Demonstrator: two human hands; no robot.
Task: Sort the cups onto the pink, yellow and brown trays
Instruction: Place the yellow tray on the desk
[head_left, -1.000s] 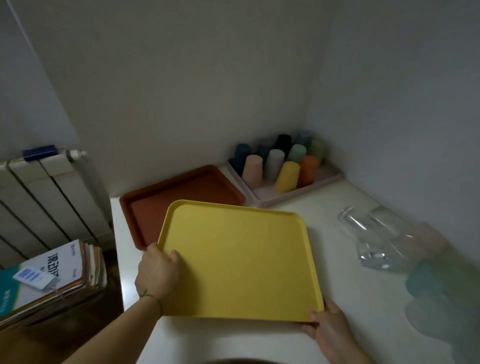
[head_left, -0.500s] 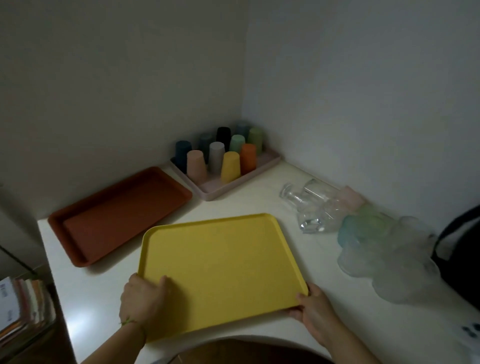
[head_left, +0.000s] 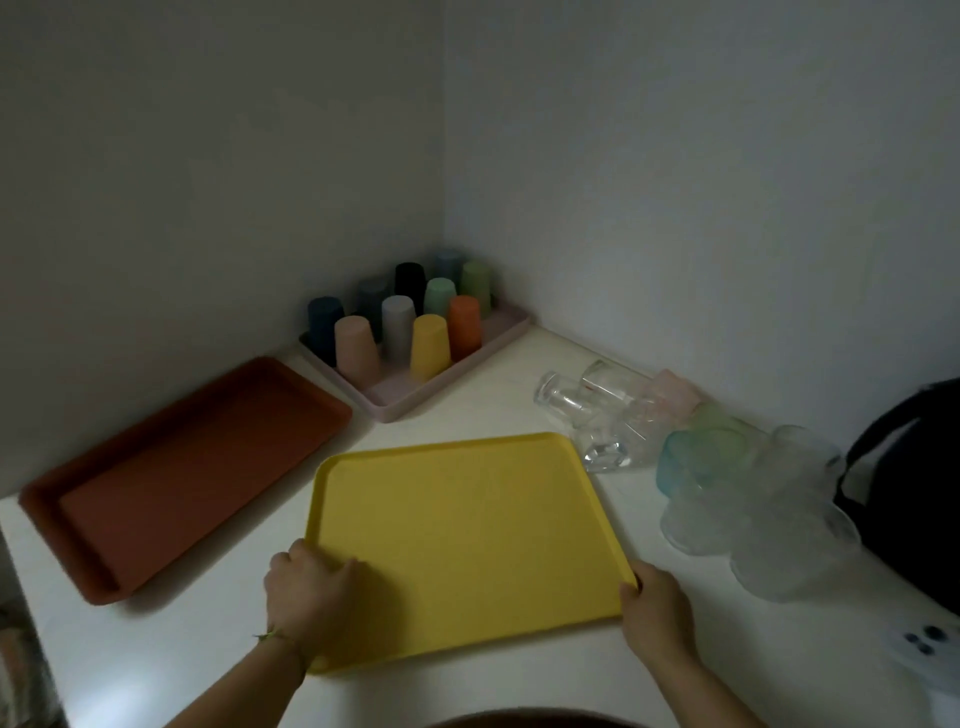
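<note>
The yellow tray (head_left: 457, 540) is being gripped at both near corners, the left hand (head_left: 306, 597) and right hand (head_left: 654, 613) curled over its rim, its long axis apparently running left to right across the table (head_left: 493, 410).

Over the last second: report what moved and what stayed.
The yellow tray has shifted right, clear of the brown tray. Bare table now shows between them, and its far right corner lies close to the glasses. The left hand and right hand keep gripping its near corners. The view has also swung right. Unchanged: the brown tray, the cups upside down on the pink tray, the glasses.
</note>
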